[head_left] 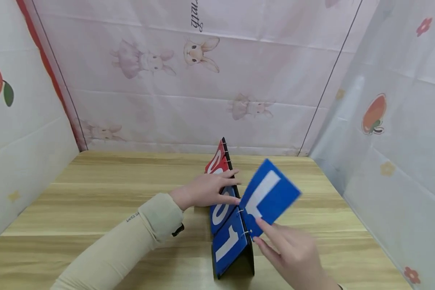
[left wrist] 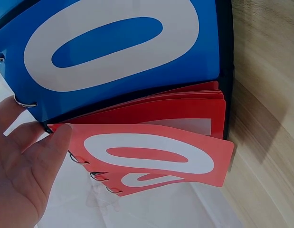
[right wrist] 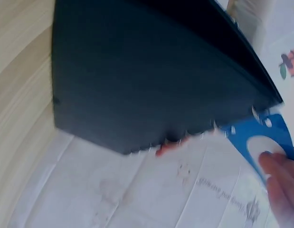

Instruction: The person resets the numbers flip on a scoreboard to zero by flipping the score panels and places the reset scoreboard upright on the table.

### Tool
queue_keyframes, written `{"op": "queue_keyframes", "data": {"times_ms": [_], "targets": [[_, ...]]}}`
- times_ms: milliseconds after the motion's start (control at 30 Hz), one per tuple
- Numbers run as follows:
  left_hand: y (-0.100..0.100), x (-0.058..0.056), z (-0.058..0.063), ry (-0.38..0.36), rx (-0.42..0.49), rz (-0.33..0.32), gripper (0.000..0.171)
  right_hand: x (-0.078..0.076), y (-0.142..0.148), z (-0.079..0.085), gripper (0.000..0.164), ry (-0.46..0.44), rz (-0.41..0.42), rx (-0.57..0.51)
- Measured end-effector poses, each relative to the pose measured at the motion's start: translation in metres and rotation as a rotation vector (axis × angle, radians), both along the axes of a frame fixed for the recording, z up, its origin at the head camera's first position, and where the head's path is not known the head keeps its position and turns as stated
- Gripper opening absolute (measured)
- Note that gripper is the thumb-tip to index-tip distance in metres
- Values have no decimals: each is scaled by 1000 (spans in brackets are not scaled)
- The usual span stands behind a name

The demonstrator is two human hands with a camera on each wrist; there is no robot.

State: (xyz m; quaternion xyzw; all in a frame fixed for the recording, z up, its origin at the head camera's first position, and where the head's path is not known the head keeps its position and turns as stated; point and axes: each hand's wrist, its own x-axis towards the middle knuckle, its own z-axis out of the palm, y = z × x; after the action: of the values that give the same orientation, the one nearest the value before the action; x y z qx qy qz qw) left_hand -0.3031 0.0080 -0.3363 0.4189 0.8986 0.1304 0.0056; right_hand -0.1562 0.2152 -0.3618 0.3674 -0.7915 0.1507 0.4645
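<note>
A tabletop flip scoreboard (head_left: 249,257) stands like a tent on the table, with ring-bound number cards along its top ridge. My left hand (head_left: 215,188) holds the ridge near the middle, fingers laid over it. In the left wrist view, its fingertip touches the corner of a red 0 card (left wrist: 156,149), beside a blue 0 card (left wrist: 113,42). My right hand (head_left: 293,245) pinches a blue number card (head_left: 280,197) by its lower part, lifted up from the ridge and still on its rings. Under it, a blue 1 card (head_left: 226,245) lies on the near end.
The wood-grain table (head_left: 94,225) spreads around the scoreboard. Printed cloth walls (head_left: 203,88) with rabbits and fruit enclose the back and both sides. The scoreboard's dark back panel (right wrist: 137,80) fills much of the right wrist view.
</note>
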Motion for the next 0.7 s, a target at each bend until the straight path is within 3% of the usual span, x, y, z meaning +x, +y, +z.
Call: {"op": "queue_keyframes", "data": {"times_ms": [100, 200, 333, 433, 500, 533, 600, 700], "targets": [[-1, -1, -2, -10, 9, 4, 65, -8, -16, -1, 32, 69, 141, 14], [-1, -1, -4, -5, 4, 18, 68, -12, -26, -6, 28, 27, 232, 134], [0, -2, -5, -4, -21, 39, 72, -14, -28, -16, 29, -91, 237, 349], [0, -3, -4, -10, -25, 39, 72, -19, -27, -20, 28, -105, 239, 405], [0, -3, -3, -10, -38, 34, 72, -22, -23, -19, 31, -153, 274, 365], [0, -3, -3, -9, -47, 32, 72, -26, -20, -18, 34, -160, 292, 316], [0, -3, -3, -10, -65, 24, 73, -36, -10, -13, 41, -261, 303, 185], [1, -2, -3, -35, -85, 21, 76, -58, 8, -5, 47, -449, 155, 13]]}}
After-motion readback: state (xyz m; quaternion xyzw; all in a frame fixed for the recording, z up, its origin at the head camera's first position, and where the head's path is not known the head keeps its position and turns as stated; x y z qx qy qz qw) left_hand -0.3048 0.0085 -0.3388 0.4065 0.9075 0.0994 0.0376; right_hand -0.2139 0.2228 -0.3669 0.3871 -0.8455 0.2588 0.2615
